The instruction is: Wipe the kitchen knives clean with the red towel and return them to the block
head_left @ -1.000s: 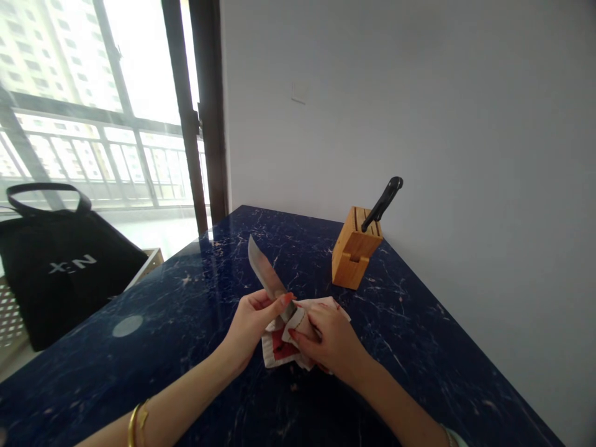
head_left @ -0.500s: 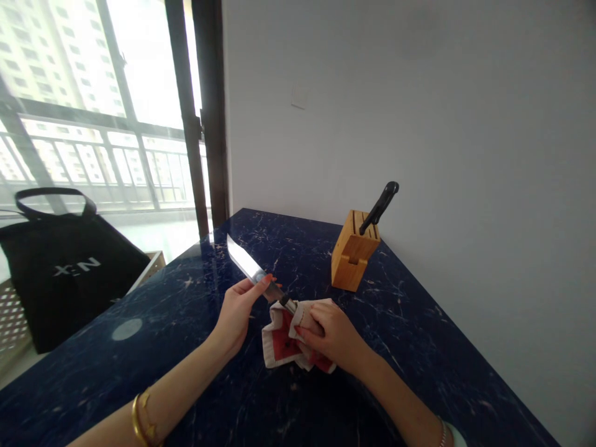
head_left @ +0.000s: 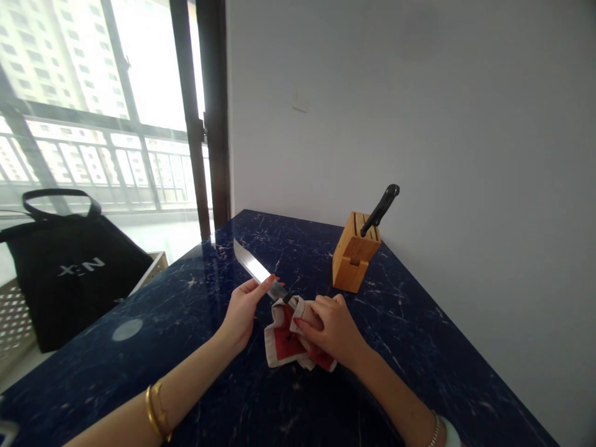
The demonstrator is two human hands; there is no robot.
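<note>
A knife is held slantwise over the dark table, its bright blade pointing away to the left. My left hand pinches the blade near the handle end, thumb on top. Around the handle, a red and white cloth is wrapped, and my right hand grips it there with closed fingers. Most of the handle is hidden under the cloth, whose loose folds hang below.
A wooden knife block with one black-handled knife in it stands behind my right hand. The blue marbled table meets a white wall. At the left, a black bag lies over a perforated basket.
The view has shifted slightly. My left hand and the knife sit a little further right in the picture. My right hand's fingers are more bent on the cloth.
</note>
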